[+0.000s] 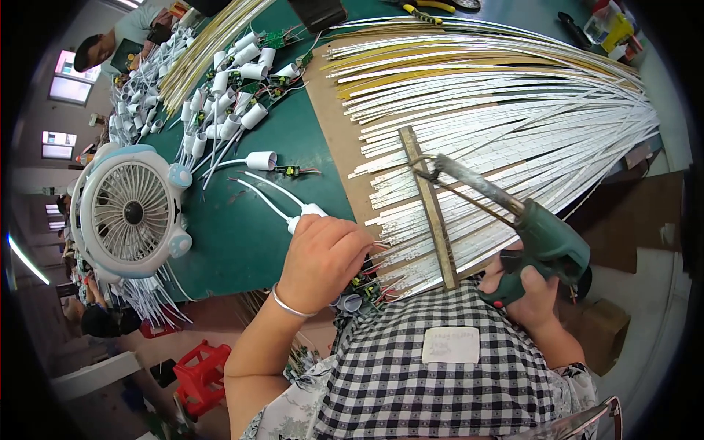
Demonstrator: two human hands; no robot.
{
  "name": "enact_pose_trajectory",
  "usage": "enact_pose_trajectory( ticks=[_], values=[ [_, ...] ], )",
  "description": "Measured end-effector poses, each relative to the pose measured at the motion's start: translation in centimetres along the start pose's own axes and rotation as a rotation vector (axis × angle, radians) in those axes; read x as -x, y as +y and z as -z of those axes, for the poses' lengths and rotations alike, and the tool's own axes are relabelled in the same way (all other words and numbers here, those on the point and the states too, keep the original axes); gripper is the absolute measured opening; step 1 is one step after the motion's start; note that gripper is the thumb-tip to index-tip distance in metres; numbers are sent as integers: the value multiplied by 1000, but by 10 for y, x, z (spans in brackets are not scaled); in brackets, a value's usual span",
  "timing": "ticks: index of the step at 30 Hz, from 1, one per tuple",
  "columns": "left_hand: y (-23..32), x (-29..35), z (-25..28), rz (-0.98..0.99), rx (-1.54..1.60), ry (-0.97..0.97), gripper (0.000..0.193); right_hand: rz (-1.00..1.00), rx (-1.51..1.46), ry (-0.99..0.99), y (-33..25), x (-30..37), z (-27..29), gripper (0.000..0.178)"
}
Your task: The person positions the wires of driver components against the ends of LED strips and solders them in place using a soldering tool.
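My right hand point(524, 290) is wrapped round the grip of a green soldering gun point(554, 238). The gun's long metal barrel points up and left, its bent tip over a narrow wooden bar point(429, 205). Under the bar lie many thin white LED strips point(469, 158), fanned out to the right on a brown board. My left hand point(326, 253) is closed at the near left ends of the strips, by thin red wires. White plastic caps with cables point(312, 210) show at its far side; its fingers hide whatever they grip. Small circuit boards with wires point(359, 282) sit beside it.
On the green table point(242, 242) a white and blue fan point(132, 213) stands at the left. White sockets with cables and circuit boards point(253, 71) are piled at the far left. Pliers point(433, 7) lie at the far edge. A red stool point(202, 378) is below left. Another person point(121, 44) works beyond.
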State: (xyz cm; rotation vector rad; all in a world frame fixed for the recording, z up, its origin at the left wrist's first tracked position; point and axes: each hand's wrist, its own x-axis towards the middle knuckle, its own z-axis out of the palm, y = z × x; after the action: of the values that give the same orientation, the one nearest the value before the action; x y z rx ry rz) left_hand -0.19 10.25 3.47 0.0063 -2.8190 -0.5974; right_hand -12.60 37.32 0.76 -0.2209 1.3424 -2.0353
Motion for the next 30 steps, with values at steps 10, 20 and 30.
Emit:
enact_pose_trajectory(
  ticks=[10, 20, 30],
  values=[
    [26, 2, -16, 165, 178, 5, 10, -266, 141, -216, -8, -19, -36, 29],
    [32, 12, -36, 264, -4, 83, 12, -259, 263, -241, -14, -4, -19, 23],
    [36, 11, -43, 253, -200, 53, 10, -209, 608, -71, -20, 35, 22, 23]
  ],
)
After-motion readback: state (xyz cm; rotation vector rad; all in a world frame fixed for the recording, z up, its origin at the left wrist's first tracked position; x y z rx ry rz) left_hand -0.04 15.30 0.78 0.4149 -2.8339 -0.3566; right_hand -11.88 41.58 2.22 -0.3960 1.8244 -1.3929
